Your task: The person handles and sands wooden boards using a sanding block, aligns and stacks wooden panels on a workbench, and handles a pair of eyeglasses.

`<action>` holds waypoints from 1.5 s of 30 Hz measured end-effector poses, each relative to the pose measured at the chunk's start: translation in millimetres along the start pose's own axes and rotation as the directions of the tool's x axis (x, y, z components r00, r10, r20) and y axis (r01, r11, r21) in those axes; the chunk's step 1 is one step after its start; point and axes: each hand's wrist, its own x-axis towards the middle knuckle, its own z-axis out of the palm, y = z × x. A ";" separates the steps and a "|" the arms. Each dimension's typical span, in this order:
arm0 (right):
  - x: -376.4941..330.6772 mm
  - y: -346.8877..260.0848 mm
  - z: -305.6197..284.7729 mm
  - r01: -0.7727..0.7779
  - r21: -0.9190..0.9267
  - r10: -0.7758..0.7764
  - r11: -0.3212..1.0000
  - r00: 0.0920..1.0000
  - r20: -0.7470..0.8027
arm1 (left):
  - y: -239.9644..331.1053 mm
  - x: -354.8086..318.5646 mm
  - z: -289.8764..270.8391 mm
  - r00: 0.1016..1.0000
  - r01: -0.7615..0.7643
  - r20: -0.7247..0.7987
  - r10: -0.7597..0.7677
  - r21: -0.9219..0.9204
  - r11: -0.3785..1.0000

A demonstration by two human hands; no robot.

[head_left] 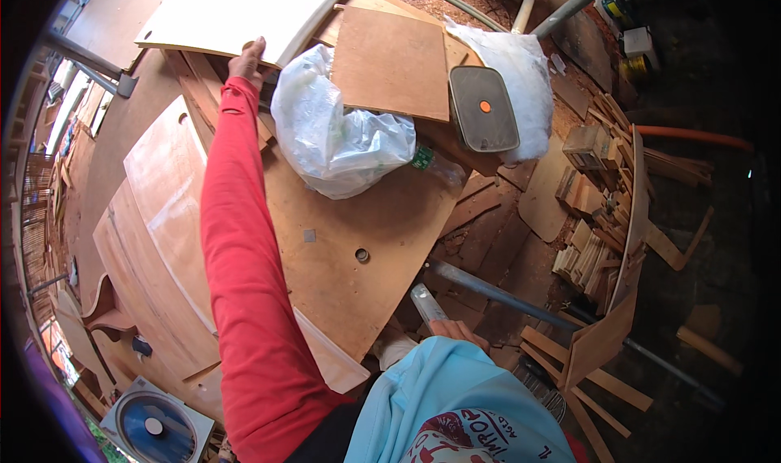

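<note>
Here the left hand [247, 61] grasps a white board [236, 11]; right hand [460, 333], grip unclear.

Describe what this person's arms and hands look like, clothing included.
The left arm wears a long, plain red sleeve, wrinkled and reaching the wrist. The left hand shows no glove. The right hand looks gloveless too; light-blue cloth with a dark red print hides most of that arm.

I see the left hand [247, 63] gripping the edge of a white panel [236, 11], right hand [460, 333] half hidden by blue shirt [439, 390], plastic bag [325, 141] on counter [350, 292], lidded container [484, 109] beside brown board [392, 60].
</note>
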 end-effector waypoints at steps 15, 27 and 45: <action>-10.6 -12.6 -4.9 0.042 -0.013 -0.041 0.999 0.997 0.060 | -6.2 -14.2 -38.4 0.989 0.147 -0.059 -0.136 0.304 0.941; -31.4 3.9 13.6 0.008 0.160 0.015 0.987 0.990 -0.139 | -10.9 -315.5 -134.3 0.959 -0.250 0.241 0.151 0.464 0.850; -240.1 167.8 39.2 0.087 0.594 0.273 0.800 0.829 -0.488 | -86.7 -660.8 64.3 0.313 -0.945 0.925 0.217 0.326 -0.025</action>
